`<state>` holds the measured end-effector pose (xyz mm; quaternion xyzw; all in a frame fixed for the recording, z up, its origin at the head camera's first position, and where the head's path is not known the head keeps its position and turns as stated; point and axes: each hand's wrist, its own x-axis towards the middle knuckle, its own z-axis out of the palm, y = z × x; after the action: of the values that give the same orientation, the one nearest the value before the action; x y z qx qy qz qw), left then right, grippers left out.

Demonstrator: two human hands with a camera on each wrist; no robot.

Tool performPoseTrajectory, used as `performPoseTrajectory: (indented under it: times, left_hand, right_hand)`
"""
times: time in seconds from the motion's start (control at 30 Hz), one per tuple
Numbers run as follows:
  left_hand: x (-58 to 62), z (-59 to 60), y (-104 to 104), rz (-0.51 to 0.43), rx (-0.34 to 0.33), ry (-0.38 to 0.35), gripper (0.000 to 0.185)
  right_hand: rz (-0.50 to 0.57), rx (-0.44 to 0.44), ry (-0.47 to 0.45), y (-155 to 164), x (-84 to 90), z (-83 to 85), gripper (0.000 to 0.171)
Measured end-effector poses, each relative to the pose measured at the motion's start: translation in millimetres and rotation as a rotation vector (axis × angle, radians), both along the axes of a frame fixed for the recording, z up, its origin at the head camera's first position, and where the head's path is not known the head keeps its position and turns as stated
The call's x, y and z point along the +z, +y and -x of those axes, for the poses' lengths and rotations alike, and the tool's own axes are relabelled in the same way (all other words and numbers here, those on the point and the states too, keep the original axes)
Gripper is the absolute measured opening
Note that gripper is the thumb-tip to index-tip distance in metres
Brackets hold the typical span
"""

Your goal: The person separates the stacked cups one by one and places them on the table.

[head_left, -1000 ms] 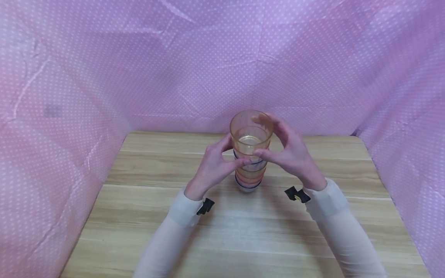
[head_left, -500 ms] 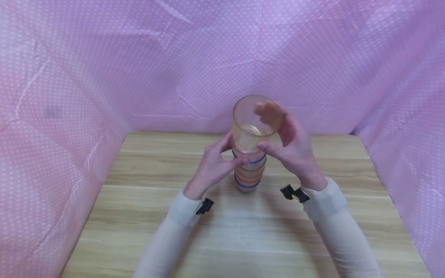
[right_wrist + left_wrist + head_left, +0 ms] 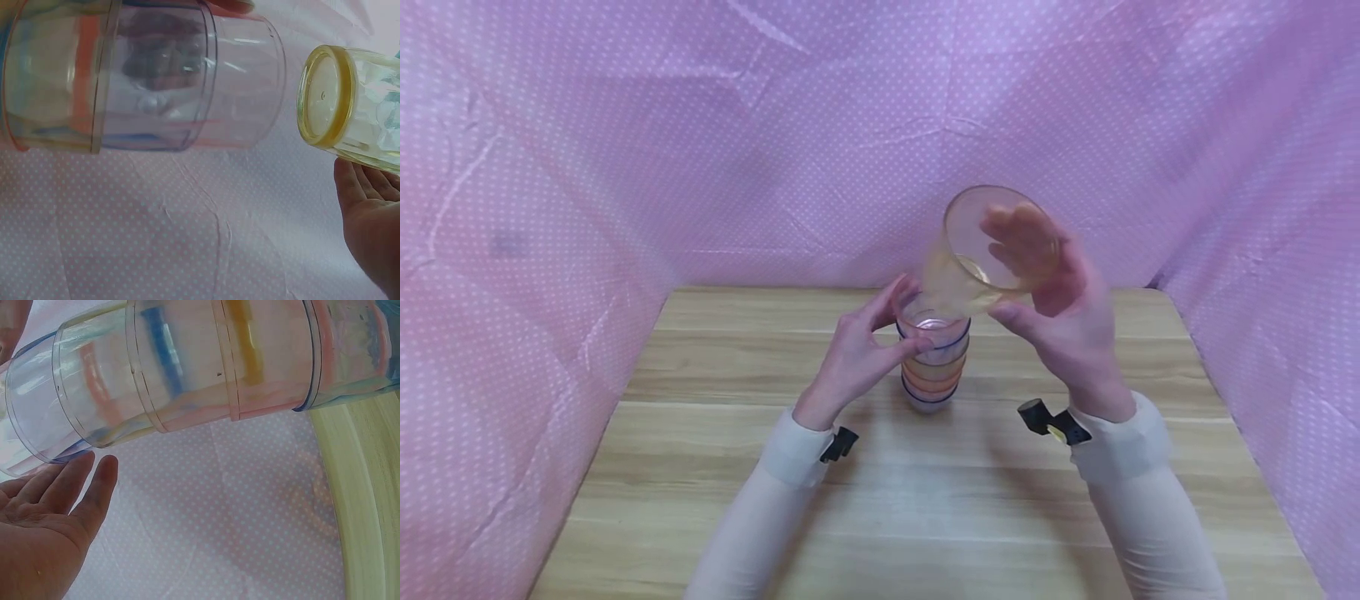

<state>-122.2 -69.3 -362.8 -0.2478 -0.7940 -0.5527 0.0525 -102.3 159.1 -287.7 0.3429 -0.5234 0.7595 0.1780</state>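
Note:
A clear yellow plastic cup [image 3: 955, 275] is gripped by my right hand [image 3: 1075, 317], tilted and raised above and to the right of the stack. In the right wrist view the base of that yellow cup [image 3: 325, 97] shows apart from the stack's top rim. The stack of nested clear cups [image 3: 934, 367], banded in pink, blue, yellow and orange, stands upright on the table. My left hand [image 3: 865, 354] holds the stack near its top, thumb in front and fingers behind. The left wrist view shows the stacked cups [image 3: 187, 369] sideways, with the left hand [image 3: 50, 519] at the upper rims.
The stack stands on a light wood-grain table [image 3: 715, 467]. Pink dotted cloth [image 3: 820, 150] hangs behind the table and along both sides. A small black device [image 3: 1052, 421] is strapped at the right wrist, another black device [image 3: 840, 445] at the left.
My right hand has lifted the yellow cup out of the stack's top, then moved it right and tilted it. The left hand has stayed at the stack.

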Motion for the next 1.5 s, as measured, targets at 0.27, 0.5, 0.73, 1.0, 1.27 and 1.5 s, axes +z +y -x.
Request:
performPoseTrajectory:
  times: [0.27,0.5,0.73,1.0,1.27,1.5]
  left_hand:
    - [-2.1,-1.2,-1.1,-0.014,-0.004,-0.018,0.079]
    - [-2.8,-2.9,-3.0,-0.013,0.016,-0.049,0.078]
    - [-3.0,-3.0,-3.7,-0.006,0.019,-0.046,0.075]
    - [-4.6,-2.0,-2.7,-0.014,0.013,-0.049,0.075]
    - [-5.8,-2.6,-1.5,-0.015,0.007,-0.047,0.076]
    - [-7.9,-1.8,0.4,-0.018,0.000,-0.038,0.074]
  right_hand:
    - [0.093,-0.013,0.014,20.5,-5.5,-8.0,0.078]
    - [0.093,-0.041,0.012,35.9,-20.4,-13.5,0.078]
    - [0.074,-0.048,-0.016,49.2,-42.1,-17.3,0.080]
    - [0.006,-0.073,-0.077,59.8,-64.5,-22.5,0.079]
    - [-0.076,-0.085,-0.137,69.0,-93.5,-23.2,0.083]
    - [-0.149,-0.115,-0.204,74.6,-114.8,-23.6,0.089]
